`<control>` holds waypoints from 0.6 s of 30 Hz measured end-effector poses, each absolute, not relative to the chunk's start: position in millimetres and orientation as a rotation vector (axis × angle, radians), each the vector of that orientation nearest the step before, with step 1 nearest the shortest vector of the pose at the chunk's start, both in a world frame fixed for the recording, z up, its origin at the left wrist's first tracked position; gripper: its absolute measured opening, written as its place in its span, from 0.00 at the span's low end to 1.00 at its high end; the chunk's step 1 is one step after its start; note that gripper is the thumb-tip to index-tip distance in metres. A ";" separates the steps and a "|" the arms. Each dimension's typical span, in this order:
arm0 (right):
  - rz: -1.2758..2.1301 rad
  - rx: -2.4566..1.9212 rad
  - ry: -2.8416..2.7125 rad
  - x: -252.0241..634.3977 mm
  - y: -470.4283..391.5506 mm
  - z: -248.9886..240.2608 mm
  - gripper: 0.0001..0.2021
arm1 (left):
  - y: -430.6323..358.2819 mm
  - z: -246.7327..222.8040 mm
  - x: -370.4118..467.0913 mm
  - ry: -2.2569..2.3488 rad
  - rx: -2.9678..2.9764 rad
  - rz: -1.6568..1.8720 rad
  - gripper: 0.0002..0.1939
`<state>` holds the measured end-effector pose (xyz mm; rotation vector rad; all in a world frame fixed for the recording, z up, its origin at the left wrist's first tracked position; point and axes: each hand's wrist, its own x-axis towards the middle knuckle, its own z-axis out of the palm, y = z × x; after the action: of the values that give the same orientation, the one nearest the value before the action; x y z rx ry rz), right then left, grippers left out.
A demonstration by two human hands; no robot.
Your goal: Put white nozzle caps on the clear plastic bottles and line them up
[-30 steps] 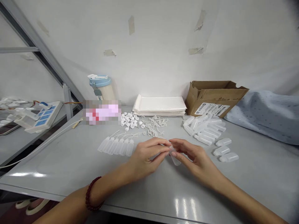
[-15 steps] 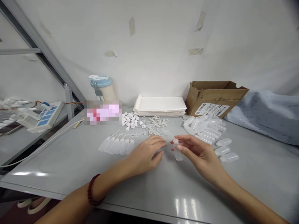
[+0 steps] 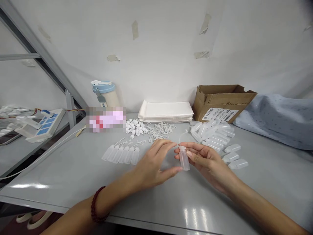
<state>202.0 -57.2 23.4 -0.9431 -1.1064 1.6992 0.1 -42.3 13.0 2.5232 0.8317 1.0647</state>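
Observation:
A small translucent plastic bottle (image 3: 184, 160) stands nearly upright between the thumb and fingers of my right hand (image 3: 207, 160). A thin white strap rises from its neck. My left hand (image 3: 156, 160) is just left of it with fingers and thumb apart; the thumb tip is close to the bottle's lower side, and I cannot tell whether it touches. Left of that hand lies a row of bottles (image 3: 121, 153) with straps at their necks. Beyond my hands are a tangle of white straps (image 3: 161, 130) and a heap of white caps (image 3: 135, 127).
Loose bottles (image 3: 216, 132) are piled at the right before a cardboard box (image 3: 222, 101). A stack of white envelopes (image 3: 166, 111) rests against the wall. Further left stand a blue-lidded tumbler (image 3: 105, 93) and a blurred pink item (image 3: 106, 120). Patterned cloth (image 3: 276, 120) lies far right.
My left hand has moved right, toward the bottle, and its thumb has spread from the fingers. The strap on the held bottle now points up instead of trailing left.

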 end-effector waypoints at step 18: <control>1.729 -0.936 -1.168 193.7 -58.4 20.0 0.14 | -45.6 13.4 0.0 0.791 2.625 0.871 0.37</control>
<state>193.7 -58.4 20.0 -0.9364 -1.1683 1.7294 0.0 -45.6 13.4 2.6253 0.7912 0.8709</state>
